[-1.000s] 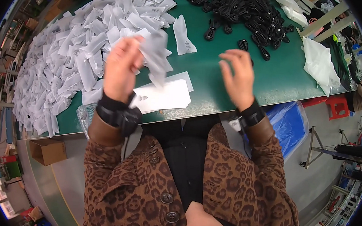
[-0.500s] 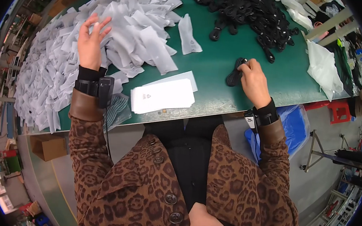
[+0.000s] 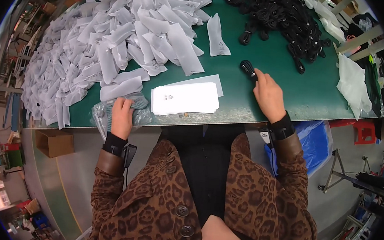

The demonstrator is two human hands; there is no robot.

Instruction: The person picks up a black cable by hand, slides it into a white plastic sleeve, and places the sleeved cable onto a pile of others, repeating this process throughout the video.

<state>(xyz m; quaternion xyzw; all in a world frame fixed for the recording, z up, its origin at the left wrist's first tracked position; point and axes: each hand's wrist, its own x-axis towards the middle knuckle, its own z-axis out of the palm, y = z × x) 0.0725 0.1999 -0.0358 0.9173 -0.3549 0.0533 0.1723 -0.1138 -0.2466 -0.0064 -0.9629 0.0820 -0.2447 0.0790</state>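
My right hand (image 3: 268, 95) is closed around the lower end of a coiled black cable (image 3: 248, 68), holding it over the green table (image 3: 235, 89). The cable's looped end sticks out beyond my fingers to the left. At the table's near edge, my left hand (image 3: 122, 116) has its fingers bent down and together on a clear plastic bag (image 3: 142, 116) with a striped grey-green item in it. What those fingertips grip, if anything, is hidden. Between my hands lies a stack of flat white pouches (image 3: 184, 99) with a small printed mark.
A big heap of filled whitish pouches (image 3: 112, 39) covers the table's left side. One filled pouch (image 3: 217, 36) lies apart from it. Black coiled cables (image 3: 294, 26) are piled at the far right, near a white plastic bag (image 3: 353, 85). A blue-lined bin (image 3: 312, 140) stands below the edge.
My left hand has come down from above the pouch heap to the clear bag, its spread fingers now bent together. The cable in my right hand has turned, its looped end now pointing up-left.
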